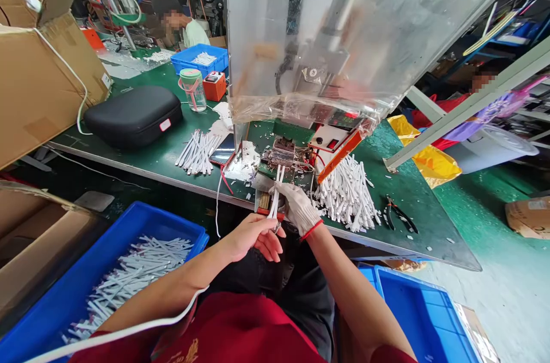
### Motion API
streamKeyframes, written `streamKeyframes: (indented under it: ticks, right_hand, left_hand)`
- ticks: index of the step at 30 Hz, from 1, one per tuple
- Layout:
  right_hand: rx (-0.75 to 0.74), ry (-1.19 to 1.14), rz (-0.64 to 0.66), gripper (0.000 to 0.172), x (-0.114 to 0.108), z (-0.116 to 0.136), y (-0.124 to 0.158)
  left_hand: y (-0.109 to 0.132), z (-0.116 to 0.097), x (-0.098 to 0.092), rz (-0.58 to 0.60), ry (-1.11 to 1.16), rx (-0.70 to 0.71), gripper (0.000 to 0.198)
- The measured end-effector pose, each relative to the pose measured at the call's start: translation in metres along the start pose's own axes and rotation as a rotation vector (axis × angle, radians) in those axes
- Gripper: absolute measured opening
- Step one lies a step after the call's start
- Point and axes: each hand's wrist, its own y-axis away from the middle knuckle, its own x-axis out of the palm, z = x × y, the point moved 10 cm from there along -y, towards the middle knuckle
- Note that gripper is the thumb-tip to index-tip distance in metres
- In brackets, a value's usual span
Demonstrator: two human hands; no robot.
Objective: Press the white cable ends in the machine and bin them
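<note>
My right hand (298,207), in a white glove with a red cuff band, grips a few white flat strips (275,197) close to the bench machine's front. My bare left hand (255,239) curls around their lower ends, and the fingers hide part of them. A small metal bit shows near those ends. The bench machine (283,160) has exposed circuit boards and wires and stands just beyond my hands. A large pile of white strips (346,197) lies right of my right hand, and a smaller bundle (198,152) lies to the left.
A blue crate (172,225) full of white strips sits at lower left, and another blue crate (416,317) sits at lower right. Pliers (399,214), a black case (133,117) and a phone (222,148) lie on the green bench (146,148). A clear plastic sheet (326,31) hangs overhead.
</note>
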Motion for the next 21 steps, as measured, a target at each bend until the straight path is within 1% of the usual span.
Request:
streamKeyframes:
  ticks: [3, 6, 10, 12, 16, 21]
  right_hand:
    - [-0.001, 0.0, -0.013, 0.036, 0.0, 0.003, 0.0]
    - [0.012, -0.008, -0.045, 0.035, -0.002, 0.005, -0.009]
    - [-0.005, -0.024, -0.108, 0.03, -0.007, 0.013, -0.028]
    - [-0.018, -0.036, -0.121, 0.03, -0.007, 0.017, -0.034]
    - [-0.049, -0.038, -0.119, 0.031, -0.008, 0.018, -0.036]
    - [-0.063, -0.042, -0.122, 0.029, -0.011, 0.012, -0.039]
  left_hand:
    - [0.0, 0.0, 0.0, -0.028, -0.009, -0.031, 0.058]
    - [0.0, -0.001, -0.001, -0.064, -0.053, -0.022, 0.066]
    - [-0.001, -0.002, -0.001, -0.085, -0.095, 0.008, 0.066]
    - [-0.002, -0.003, -0.001, -0.099, -0.102, 0.021, 0.066]
    - [-0.003, -0.003, 0.0, -0.127, -0.099, 0.045, 0.065]
    - [-0.003, -0.002, -0.001, -0.149, -0.104, 0.066, 0.063]
